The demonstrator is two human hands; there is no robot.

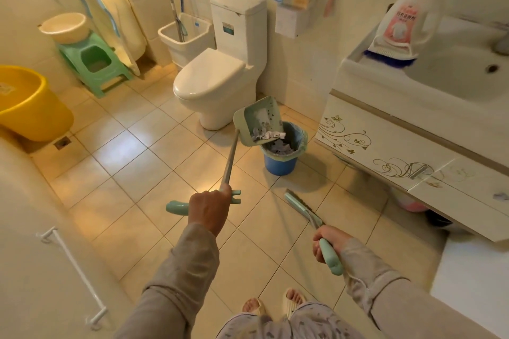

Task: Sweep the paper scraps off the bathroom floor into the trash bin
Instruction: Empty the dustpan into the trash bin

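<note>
My left hand (210, 208) grips the long handle of a mint-green dustpan (257, 118). The pan is lifted and tilted, its lip over the rim of a blue trash bin (278, 164) lined with a bag. White and grey paper scraps (268, 135) slide from the pan's low edge, and more scraps lie inside the bin. My right hand (327, 241) holds the mint-green handle of a short broom (301, 208), whose head rests low near the floor tiles in front of me.
A white toilet (214, 77) stands just behind the bin. A sink cabinet (385, 151) is on the right, a yellow tub (30, 102) and a green stool (95, 60) on the left. My slippered feet (275, 305) stand on beige tiles.
</note>
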